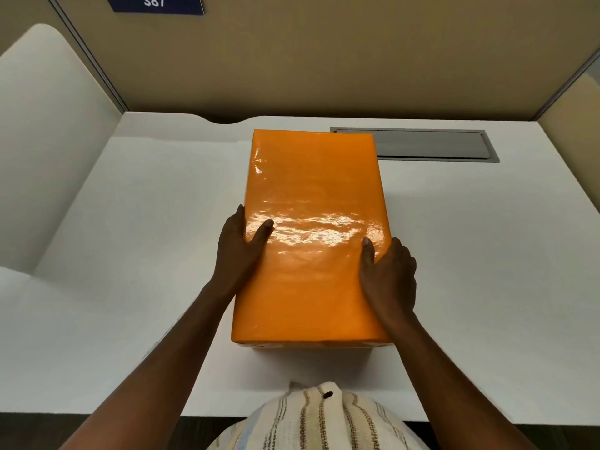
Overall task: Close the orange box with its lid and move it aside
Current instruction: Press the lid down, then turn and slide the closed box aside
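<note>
With the glossy rectangular orange box (pixel 313 228) capped by its lid, it is clasped between left hand (pixel 238 246) and right hand (pixel 391 274); sliding aside is judged next.

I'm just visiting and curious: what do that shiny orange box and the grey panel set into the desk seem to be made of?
The orange box looks like cardboard wrapped in glossy plastic film or tape: wavy glare and slight wrinkles run across its lid, and a browner edge shows at the bottom front. The grey panel looks like brushed metal or matte plastic, flat with a dull, even sheen; I can't tell which.
</note>
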Available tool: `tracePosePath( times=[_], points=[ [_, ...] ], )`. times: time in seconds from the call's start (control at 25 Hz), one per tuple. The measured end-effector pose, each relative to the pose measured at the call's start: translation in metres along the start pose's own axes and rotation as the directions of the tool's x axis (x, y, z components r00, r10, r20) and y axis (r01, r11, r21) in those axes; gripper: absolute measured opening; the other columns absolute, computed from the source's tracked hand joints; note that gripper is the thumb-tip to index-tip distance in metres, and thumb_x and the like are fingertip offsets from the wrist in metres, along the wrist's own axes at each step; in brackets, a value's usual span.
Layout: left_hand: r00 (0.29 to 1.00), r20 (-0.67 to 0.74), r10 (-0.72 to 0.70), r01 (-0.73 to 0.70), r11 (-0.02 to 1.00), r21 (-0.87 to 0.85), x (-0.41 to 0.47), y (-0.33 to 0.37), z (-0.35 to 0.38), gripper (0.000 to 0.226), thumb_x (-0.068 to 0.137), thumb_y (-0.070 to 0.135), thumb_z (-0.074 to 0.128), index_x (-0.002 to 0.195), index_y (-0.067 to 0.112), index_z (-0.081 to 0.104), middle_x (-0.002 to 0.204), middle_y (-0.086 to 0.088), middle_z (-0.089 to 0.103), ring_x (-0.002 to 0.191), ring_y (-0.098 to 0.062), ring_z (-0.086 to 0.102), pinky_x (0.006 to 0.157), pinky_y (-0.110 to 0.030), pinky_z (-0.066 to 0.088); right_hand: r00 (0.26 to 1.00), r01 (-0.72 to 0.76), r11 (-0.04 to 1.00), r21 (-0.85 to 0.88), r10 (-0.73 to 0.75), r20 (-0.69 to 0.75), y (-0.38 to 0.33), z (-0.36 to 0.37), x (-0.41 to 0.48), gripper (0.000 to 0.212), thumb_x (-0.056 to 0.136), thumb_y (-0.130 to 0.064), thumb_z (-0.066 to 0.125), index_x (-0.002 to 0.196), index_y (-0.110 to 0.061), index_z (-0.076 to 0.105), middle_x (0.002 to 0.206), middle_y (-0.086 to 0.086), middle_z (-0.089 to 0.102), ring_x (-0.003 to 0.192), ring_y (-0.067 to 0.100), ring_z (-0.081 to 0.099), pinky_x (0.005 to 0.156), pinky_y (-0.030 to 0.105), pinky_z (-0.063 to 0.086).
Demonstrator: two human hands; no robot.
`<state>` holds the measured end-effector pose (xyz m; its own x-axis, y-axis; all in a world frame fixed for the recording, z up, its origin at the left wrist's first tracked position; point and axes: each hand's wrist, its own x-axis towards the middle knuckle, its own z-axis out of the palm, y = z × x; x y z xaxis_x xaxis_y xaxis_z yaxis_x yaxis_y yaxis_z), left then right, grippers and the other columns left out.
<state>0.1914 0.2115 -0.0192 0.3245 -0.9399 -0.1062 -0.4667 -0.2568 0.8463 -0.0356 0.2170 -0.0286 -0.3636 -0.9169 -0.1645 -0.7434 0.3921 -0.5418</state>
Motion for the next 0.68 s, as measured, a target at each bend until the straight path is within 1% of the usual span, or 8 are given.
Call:
tracePosePath(
  times=[0.08,0.2,0.36,0.4,0.48,0.56,0.64,0.68],
  points=[
    [1.0,0.007,-0.001,0.001,1.0,0.017,0.001,-0.004,0.001,0.053,0.091,0.046,0.056,0.136,0.022,0.046,0.135,-0.003,0.054,0.111,-0.009,0.049,0.092,-0.03,0.038,1.0,0.029,0.999,-0.042,-0.029,0.01,-0.002,-0.001,0.0,0.066,0.094,-0.056,0.032,0.15,-0.023,0.019,0.147,0.012,0.041,0.134,0.034,0.04,0.104,0.052,0.038],
    [1.0,0.023,-0.013,0.012,0.999,0.045,0.006,-0.011,0.003,0.063,0.084,0.059,0.054,0.135,0.024,0.047,0.131,-0.004,0.057,0.114,-0.019,0.056,0.095,-0.038,0.045,0.995,0.1,0.979,-0.175,-0.097,0.028,-0.003,-0.001,-0.001,0.061,0.096,-0.053,0.027,0.152,-0.033,0.011,0.142,0.014,0.043,0.129,0.034,0.043,0.101,0.051,0.04],
    [0.995,0.064,-0.071,0.069,0.997,0.036,0.014,-0.019,0.004,0.071,0.073,0.076,0.053,0.13,0.033,0.05,0.127,-0.001,0.061,0.112,-0.022,0.061,0.096,-0.049,0.051,0.982,0.177,0.957,-0.23,-0.157,0.103,-0.002,-0.007,0.009,0.062,0.096,-0.053,0.025,0.152,-0.032,0.011,0.137,0.014,0.052,0.124,0.036,0.05,0.1,0.05,0.043],
    [0.995,0.061,-0.08,0.079,0.997,0.027,0.015,-0.018,0.003,0.071,0.072,0.077,0.054,0.128,0.034,0.051,0.126,-0.001,0.061,0.111,-0.023,0.061,0.095,-0.05,0.051,0.975,0.207,0.949,-0.239,-0.178,0.135,-0.003,-0.012,0.013,0.062,0.097,-0.053,0.026,0.152,-0.03,0.012,0.135,0.013,0.056,0.122,0.036,0.054,0.099,0.049,0.045],
    [0.994,0.063,-0.091,0.091,0.996,0.003,0.013,-0.015,0.004,0.064,0.077,0.068,0.058,0.129,0.03,0.052,0.127,-0.003,0.06,0.112,-0.024,0.06,0.096,-0.048,0.05,0.962,0.249,0.928,-0.277,-0.203,0.185,-0.005,-0.021,0.019,0.063,0.097,-0.052,0.027,0.153,-0.026,0.015,0.132,0.012,0.06,0.118,0.036,0.058,0.097,0.048,0.047],
    [0.995,0.059,-0.082,0.084,0.996,-0.02,0.01,-0.015,0.005,0.057,0.082,0.059,0.059,0.129,0.028,0.053,0.126,-0.004,0.06,0.111,-0.023,0.06,0.095,-0.045,0.051,0.956,0.274,0.909,-0.314,-0.222,0.193,-0.006,-0.025,0.021,0.063,0.097,-0.053,0.026,0.153,-0.025,0.014,0.127,0.011,0.063,0.115,0.035,0.061,0.092,0.047,0.05],
    [0.996,0.06,-0.063,0.066,0.997,-0.034,0.009,-0.015,0.005,0.057,0.081,0.06,0.058,0.128,0.028,0.054,0.125,-0.003,0.063,0.108,-0.022,0.063,0.092,-0.043,0.053,0.95,0.299,0.894,-0.334,-0.246,0.193,-0.006,-0.024,0.021,0.064,0.097,-0.054,0.025,0.153,-0.024,0.013,0.122,0.012,0.065,0.111,0.034,0.063,0.088,0.045,0.052],
    [0.997,0.059,-0.059,0.061,0.997,-0.039,0.009,-0.016,0.005,0.056,0.082,0.059,0.058,0.128,0.028,0.054,0.124,-0.003,0.064,0.106,-0.02,0.064,0.088,-0.039,0.055,0.947,0.308,0.889,-0.338,-0.254,0.196,-0.004,-0.023,0.02,0.065,0.097,-0.054,0.024,0.153,-0.024,0.012,0.12,0.012,0.065,0.109,0.033,0.063,0.087,0.044,0.052]
  ],
)
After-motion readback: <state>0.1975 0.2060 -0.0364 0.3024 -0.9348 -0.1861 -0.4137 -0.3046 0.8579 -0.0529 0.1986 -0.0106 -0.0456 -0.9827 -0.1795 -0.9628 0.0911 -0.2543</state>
